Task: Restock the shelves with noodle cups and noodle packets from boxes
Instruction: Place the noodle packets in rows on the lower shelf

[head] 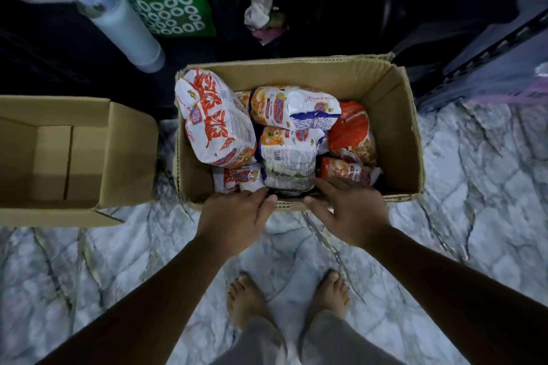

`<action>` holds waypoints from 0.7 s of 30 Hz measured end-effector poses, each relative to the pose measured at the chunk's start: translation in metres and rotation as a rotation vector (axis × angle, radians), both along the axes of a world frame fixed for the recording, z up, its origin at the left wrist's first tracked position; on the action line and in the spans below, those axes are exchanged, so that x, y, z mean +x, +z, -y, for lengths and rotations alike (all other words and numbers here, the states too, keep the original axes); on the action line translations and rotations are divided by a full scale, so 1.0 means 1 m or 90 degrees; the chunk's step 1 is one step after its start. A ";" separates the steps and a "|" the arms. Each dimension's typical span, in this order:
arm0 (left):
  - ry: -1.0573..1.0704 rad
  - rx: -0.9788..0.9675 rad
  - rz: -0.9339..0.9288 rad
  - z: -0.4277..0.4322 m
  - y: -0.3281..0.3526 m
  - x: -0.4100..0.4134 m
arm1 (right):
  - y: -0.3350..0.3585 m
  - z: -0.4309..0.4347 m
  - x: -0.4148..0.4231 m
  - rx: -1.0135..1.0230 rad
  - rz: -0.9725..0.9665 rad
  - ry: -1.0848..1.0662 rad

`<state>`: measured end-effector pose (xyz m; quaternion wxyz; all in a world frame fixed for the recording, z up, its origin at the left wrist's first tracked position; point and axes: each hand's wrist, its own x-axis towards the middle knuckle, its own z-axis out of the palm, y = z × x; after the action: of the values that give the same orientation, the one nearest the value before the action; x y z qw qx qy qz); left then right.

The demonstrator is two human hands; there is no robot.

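An open cardboard box (394, 115) on the floor holds several white and orange noodle packets. A large packet (215, 118) leans at its left side, and a smaller one (289, 157) lies in the middle. My left hand (237, 216) and my right hand (347, 210) hover over the box's near rim, fingers loosely spread and holding nothing. The fingertips of both hands reach toward the middle packet's near end; contact is unclear.
An empty cardboard box (89, 133) stands to the left. Behind are a green bag (175, 0), a plastic roll (124, 24) and a dark bin with rubbish. A metal shelf frame (489, 53) stands at the right. My bare feet are on the marbled floor.
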<state>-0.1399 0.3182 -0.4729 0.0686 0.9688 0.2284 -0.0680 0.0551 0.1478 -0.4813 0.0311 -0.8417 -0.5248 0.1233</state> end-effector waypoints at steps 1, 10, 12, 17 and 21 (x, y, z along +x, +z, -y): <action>-0.010 0.008 0.013 -0.002 0.001 0.001 | 0.000 0.000 0.000 0.016 0.014 -0.004; -0.012 0.003 0.062 -0.002 -0.009 0.000 | -0.010 -0.001 0.000 0.117 0.042 0.012; -0.005 0.013 0.058 0.000 -0.012 -0.002 | -0.012 0.000 -0.002 0.127 0.053 0.015; 0.023 0.039 0.094 0.001 -0.017 0.000 | -0.019 -0.001 -0.002 0.167 0.125 0.018; 0.022 0.066 0.104 0.001 -0.016 0.000 | -0.021 -0.004 -0.003 0.175 0.169 0.004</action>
<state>-0.1395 0.3174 -0.4887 0.0376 0.9692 0.2420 0.0242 0.0516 0.1514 -0.5025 0.0762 -0.8369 -0.5386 -0.0616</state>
